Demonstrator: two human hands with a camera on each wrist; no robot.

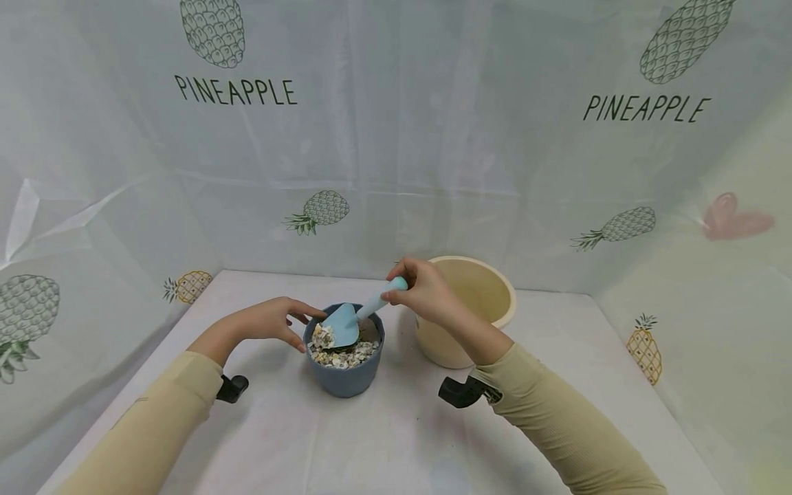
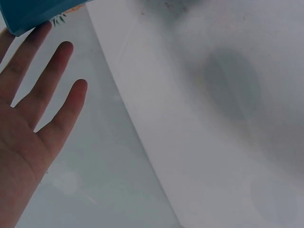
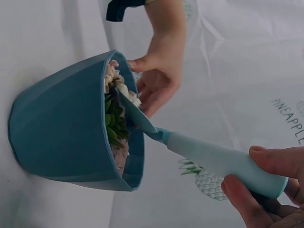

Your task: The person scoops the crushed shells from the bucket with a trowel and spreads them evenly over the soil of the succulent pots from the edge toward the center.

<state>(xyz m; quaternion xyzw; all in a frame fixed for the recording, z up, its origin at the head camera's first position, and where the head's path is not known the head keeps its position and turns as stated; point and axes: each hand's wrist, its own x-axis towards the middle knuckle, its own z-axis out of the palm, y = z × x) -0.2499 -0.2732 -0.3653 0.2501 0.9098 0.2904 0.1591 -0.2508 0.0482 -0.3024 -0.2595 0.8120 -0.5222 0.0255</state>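
Observation:
A blue flowerpot [image 1: 345, 379] stands on the table with pale gravel [image 1: 346, 356] inside. Green succulent leaves [image 3: 114, 122] show in the right wrist view. My right hand [image 1: 427, 292] pinches the handle end of a light-blue garden trowel [image 1: 374, 302]. The trowel's blade slants down into the pot, with gravel at its tip. At the pot's left rim, my left hand [image 1: 272, 320] has its thumb and fingers spread. Its fingers [image 2: 52, 66] look nearly straight in the left wrist view, with fingertips right at the pot wall [image 2: 38, 14].
A cream bucket [image 1: 442, 344] stands right of the pot, partly behind the right hand and forearm. The white table [image 1: 346, 447] meets a pineapple-print sheet [image 1: 433, 137] at the back and sides. Black wrist cameras [image 1: 232, 389] hang below both wrists.

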